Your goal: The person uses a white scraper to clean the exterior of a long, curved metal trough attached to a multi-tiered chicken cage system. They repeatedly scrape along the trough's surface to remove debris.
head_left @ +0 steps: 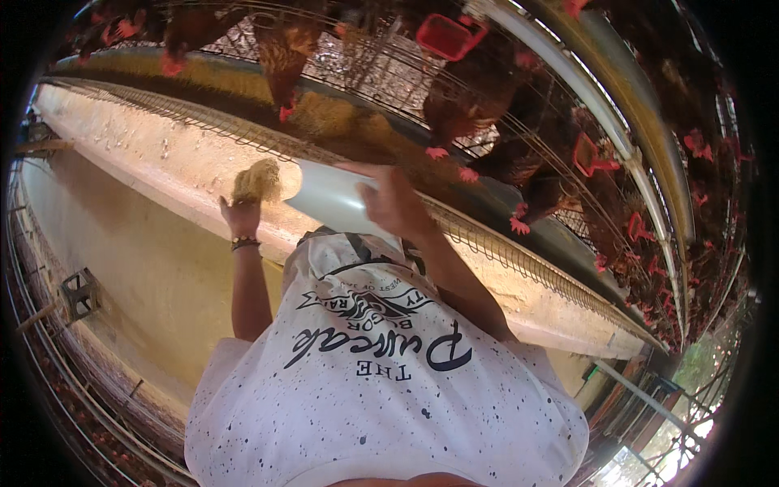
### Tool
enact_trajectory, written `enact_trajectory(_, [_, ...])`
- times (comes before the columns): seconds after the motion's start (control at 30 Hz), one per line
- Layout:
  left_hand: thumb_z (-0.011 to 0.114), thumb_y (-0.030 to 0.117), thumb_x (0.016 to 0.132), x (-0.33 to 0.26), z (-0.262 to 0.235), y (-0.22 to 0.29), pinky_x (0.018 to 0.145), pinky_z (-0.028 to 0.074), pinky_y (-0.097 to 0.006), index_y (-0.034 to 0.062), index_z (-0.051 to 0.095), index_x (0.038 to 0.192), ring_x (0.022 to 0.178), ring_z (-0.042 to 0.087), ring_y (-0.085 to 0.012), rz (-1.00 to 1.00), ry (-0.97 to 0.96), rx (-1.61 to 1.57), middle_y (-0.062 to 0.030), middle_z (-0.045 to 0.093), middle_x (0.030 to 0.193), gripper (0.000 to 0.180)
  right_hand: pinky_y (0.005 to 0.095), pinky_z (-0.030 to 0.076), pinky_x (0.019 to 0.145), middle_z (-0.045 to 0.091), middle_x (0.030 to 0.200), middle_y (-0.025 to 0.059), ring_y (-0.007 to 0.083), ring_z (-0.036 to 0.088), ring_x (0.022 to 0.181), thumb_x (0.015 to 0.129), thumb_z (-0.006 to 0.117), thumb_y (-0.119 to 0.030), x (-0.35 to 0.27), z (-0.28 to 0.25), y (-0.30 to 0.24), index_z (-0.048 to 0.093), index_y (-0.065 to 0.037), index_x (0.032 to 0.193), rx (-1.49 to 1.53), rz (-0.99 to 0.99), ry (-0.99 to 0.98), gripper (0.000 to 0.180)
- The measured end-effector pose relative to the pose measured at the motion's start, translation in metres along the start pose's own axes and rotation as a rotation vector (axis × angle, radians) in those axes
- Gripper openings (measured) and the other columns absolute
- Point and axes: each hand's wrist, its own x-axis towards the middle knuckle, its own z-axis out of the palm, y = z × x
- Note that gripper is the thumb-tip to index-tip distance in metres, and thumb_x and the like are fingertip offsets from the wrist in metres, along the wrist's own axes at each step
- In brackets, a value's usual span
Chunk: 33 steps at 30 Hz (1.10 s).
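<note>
My right hand [396,204] grips a smooth whitish scoop [337,197], shaped like a tube or tub, tilted with its mouth to the left. At that mouth is a clump of brownish-yellow feed [260,180], blurred at its edges. Just below the clump is my left hand [241,216], palm up with the thumb apart; its other fingers are partly covered by the feed. A dark beaded bracelet circles the left wrist. Beyond both hands runs a long trough [389,146] with feed in it, heaped in places.
Brown hens [466,101] put their heads through the cage wires toward the trough. Wire mesh [503,243] edges its near side. A dusty ledge [162,138] passes beneath my hands. Red cups [451,37] hang in the cages, and a hollow block [80,294] lies at the left.
</note>
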Motion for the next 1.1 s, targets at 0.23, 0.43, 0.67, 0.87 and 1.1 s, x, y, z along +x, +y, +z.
enact_trajectory(0.23, [0.051,0.057,0.095,-0.004,-0.123,0.018,0.109,0.038,-0.044,0.0057,0.044,0.145,0.132,0.048,-0.0325,-0.05,0.234,1.467,-0.0226,0.051,0.142,0.072,0.0316,0.048,0.095,0.072,0.112,0.012,0.0163,0.064,0.102,0.088,0.06,-0.011,-0.166,-0.197,0.005,0.067,-0.001,0.121,-0.11,0.543,0.335,0.035])
enact_trajectory(0.43, [0.069,0.044,0.089,-0.007,-0.08,-0.037,0.106,0.04,-0.044,-0.0071,0.047,0.136,0.126,0.052,-0.0372,0.112,0.222,1.651,-0.0277,0.056,0.133,0.074,0.0363,0.048,0.095,0.07,0.11,0.019,0.026,0.065,0.104,0.084,0.061,-0.001,-0.274,-0.253,0.046,0.065,0.003,0.12,-0.343,0.688,0.48,0.036])
enact_trajectory(0.67, [0.067,0.026,0.092,-0.065,0.068,-0.096,0.106,0.04,-0.045,-0.0054,0.051,0.132,0.124,0.05,-0.0399,1.056,0.125,1.846,-0.0262,0.055,0.13,0.054,0.042,0.047,0.096,0.066,0.113,0.0262,0.0391,0.063,0.109,0.085,0.063,-0.004,-0.234,-0.23,0.097,0.064,0.001,0.121,-0.326,0.648,0.381,0.037])
enact_trajectory(0.87, [0.071,0.012,0.085,-0.088,0.146,-0.082,0.104,0.042,-0.043,0.0016,0.053,0.131,0.123,0.052,-0.037,1.263,-0.153,1.763,-0.0195,0.057,0.13,0.051,0.0387,0.049,0.095,0.068,0.114,0.0244,0.0342,0.066,0.108,0.084,0.06,0.0,-0.121,-0.167,0.069,0.066,0.001,0.12,-0.24,0.484,0.23,0.036])
enact_trajectory(1.1, [0.08,0.019,0.069,-0.074,0.191,-0.081,0.107,0.034,-0.049,0.0101,0.059,0.124,0.123,0.052,-0.0297,1.288,-0.586,1.898,-0.0095,0.06,0.126,0.06,0.0413,0.051,0.09,0.069,0.104,0.0242,0.0386,0.067,0.1,0.084,0.057,0.002,-0.013,-0.051,0.049,0.063,-0.005,0.127,-0.34,0.283,0.337,0.044])
